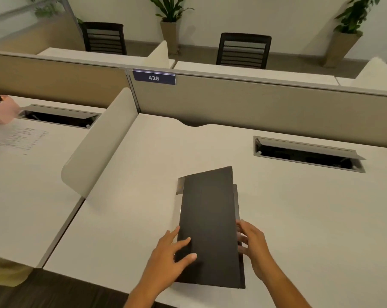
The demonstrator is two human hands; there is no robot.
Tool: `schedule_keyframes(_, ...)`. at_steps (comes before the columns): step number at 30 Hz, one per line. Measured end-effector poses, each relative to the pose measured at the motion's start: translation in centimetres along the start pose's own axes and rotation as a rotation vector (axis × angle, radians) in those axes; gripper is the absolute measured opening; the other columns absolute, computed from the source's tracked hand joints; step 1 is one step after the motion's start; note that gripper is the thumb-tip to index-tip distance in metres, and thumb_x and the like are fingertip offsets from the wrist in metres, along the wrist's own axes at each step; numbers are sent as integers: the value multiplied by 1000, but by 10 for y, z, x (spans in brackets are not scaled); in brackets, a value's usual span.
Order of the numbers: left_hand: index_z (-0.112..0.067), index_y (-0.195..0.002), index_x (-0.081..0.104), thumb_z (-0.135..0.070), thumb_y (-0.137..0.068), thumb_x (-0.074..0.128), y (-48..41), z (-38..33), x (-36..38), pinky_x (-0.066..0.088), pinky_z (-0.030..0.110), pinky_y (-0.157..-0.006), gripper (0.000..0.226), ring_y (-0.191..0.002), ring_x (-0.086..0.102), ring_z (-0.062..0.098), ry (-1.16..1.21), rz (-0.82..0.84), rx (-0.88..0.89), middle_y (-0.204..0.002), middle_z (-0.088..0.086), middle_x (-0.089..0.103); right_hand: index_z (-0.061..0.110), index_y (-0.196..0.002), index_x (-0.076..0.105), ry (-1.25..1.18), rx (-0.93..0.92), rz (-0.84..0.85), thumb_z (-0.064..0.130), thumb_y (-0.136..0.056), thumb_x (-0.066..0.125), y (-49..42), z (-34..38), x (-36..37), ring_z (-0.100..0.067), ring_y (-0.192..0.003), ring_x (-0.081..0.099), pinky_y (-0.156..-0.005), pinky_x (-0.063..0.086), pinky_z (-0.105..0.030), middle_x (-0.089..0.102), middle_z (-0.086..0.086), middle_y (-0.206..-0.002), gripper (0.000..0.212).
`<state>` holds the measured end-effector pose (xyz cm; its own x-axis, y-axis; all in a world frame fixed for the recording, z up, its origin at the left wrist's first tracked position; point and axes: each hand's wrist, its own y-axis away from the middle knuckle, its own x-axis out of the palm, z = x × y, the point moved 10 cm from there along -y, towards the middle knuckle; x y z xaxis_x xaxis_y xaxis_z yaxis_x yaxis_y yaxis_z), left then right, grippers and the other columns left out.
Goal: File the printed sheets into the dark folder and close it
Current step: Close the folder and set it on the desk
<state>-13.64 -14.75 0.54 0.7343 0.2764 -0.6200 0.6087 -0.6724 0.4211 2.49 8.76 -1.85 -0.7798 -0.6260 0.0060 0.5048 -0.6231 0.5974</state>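
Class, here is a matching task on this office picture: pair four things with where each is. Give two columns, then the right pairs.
1. dark folder
2. printed sheet
3. left hand
4. number sign

A. on the partition behind the desk
B. on the neighbouring desk, left of the divider
C. lying on the near desk between both hands
D. fingers resting on the folder's cover

Pairs: 1-C, 2-B, 3-D, 4-A

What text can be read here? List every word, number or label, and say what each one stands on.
"436": white digits on the dark blue plate fixed to the top of the partition.
Printed sheet on the left desk: lines of print, too blurred to read.
Folder: plain dark cover, no text visible; a small yellowish mark by its far left corner is too small to read.
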Motion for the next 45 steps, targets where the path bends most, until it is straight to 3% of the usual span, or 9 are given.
schedule_keyframes(2, -53, -154, 41, -82, -85, 59, -4, 3, 20, 26, 50, -130, 77, -164, 3, 14, -117, 67, 26, -174, -26, 4, 26, -130, 75, -128, 79, 0, 48, -110, 52, 5, -12, -8, -30, -119, 76, -103, 62, -54, 80, -1, -128, 38)
schedule_keyframes(4, -47, -160, 33, -66, -91, 66, -4, 0, 33, 25, 45, -130, 79, -164, -6, 17, -268, 92, 64, -175, -22, -6, 26, -125, 77, -103, 57, -58, 39, -109, 59, 10, -15, -17, -30, -118, 75, -104, 60, -53, 81, -1, -126, 27)
schedule_keyframes(6, -45, -163, 26, -59, -93, 69, -5, -3, 39, 32, 41, -127, 83, -164, -10, 18, -369, 77, 78, -175, -19, -12, 29, -117, 75, 99, -80, -221, 17, -105, 70, 16, -14, -35, -31, -120, 72, -102, 60, -47, 77, -3, -129, 18)
schedule_keyframes(9, -42, -165, 19, -57, -93, 71, -8, -5, 48, 40, 37, -123, 90, -163, -15, 21, -472, 92, 81, -175, -16, -19, 32, -139, 65, 643, -390, -317, 8, -97, 73, 32, -2, -30, -29, -138, 61, -115, 49, -40, 65, 1, -151, 49)
schedule_keyframes(11, -41, -166, 15, -56, -93, 71, -11, -6, 53, 42, 37, -122, 93, -163, -17, 23, -530, 111, 75, -175, -13, -22, 33, -160, 47, 1007, -477, -80, 28, -97, 73, 35, -14, 10, -25, -158, 41, -123, 38, -32, 33, 14, -172, 69)
schedule_keyframes(13, -39, -167, 13, -56, -93, 71, -15, -7, 57, 41, 39, -122, 95, -163, -18, 26, -568, 120, 72, -175, -11, -24, 38, -171, 16, 1253, -318, 170, 50, -100, 65, 35, -42, 39, -21, -169, 11, -130, 31, -34, 0, 18, -179, 88)
schedule_keyframes(16, -39, -166, 13, -55, -93, 71, -26, -8, 59, 40, 39, -122, 95, -163, -18, 27, -605, 118, 87, -175, -10, -25, 36, -172, -1, 1494, -176, 315, 63, -99, 61, 32, -56, 53, -29, -169, -7, -131, 31, -45, -18, 5, -181, 100)
schedule_keyframes(32, -31, -165, 29, -49, -86, 83, -178, -70, 22, 42, 43, -120, 97, -164, 8, 32, -653, 58, 114, -179, 2, -6, 34, -172, 13, 1461, -195, 188, 67, -83, 79, -89, 42, 43, -35, -169, 3, -125, 40, -53, -5, 3, -183, 116)
schedule_keyframes(45, -29, -162, 35, -45, -83, 87, -295, -108, -8, 42, 41, -120, 96, -158, 31, 33, -627, -8, 71, -179, 6, 7, 35, -172, 15, 1413, -223, 90, 77, -76, 76, -179, 110, 46, -34, -169, 1, -128, 36, -52, -4, 5, -183, 121)
